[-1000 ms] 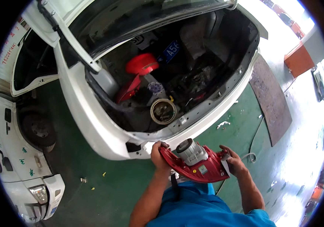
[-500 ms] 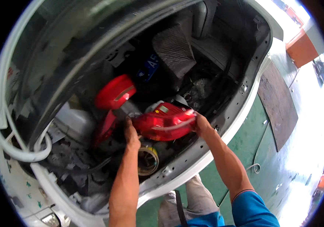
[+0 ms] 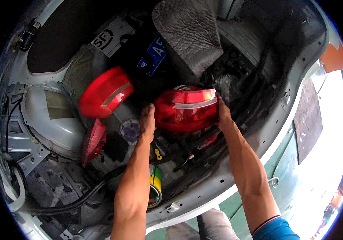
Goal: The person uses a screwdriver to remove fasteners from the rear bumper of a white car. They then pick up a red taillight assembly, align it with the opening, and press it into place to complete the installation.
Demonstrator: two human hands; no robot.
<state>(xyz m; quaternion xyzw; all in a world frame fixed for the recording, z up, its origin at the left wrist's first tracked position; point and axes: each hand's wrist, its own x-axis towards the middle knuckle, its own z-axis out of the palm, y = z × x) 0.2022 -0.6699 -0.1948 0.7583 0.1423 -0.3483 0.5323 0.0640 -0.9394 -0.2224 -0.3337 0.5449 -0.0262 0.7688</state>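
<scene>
A red tail light [image 3: 188,116] with a pale stripe is held between my two hands, inside a car's open trunk. My left hand [image 3: 148,121] is pressed to its left end. My right hand [image 3: 224,114] grips the right end, its fingers partly hidden behind the lamp. Left of my left hand lies a second red tail light [image 3: 106,94]. A smaller red lamp [image 3: 94,141] rests below that one. A green and yellow can [image 3: 155,185] stands beside my left forearm, which covers part of it.
Behind the lamps lie a blue plate [image 3: 153,55], a white printed sheet [image 3: 111,37] and a grey crinkled mat [image 3: 189,34]. A black cable [image 3: 79,202] runs along the trunk's lower left. The white body edge [image 3: 255,166] curves round the near right side.
The view has moved further into the trunk. Both hands still hold the tail light, which has turned so that its outer red face shows more fully.
</scene>
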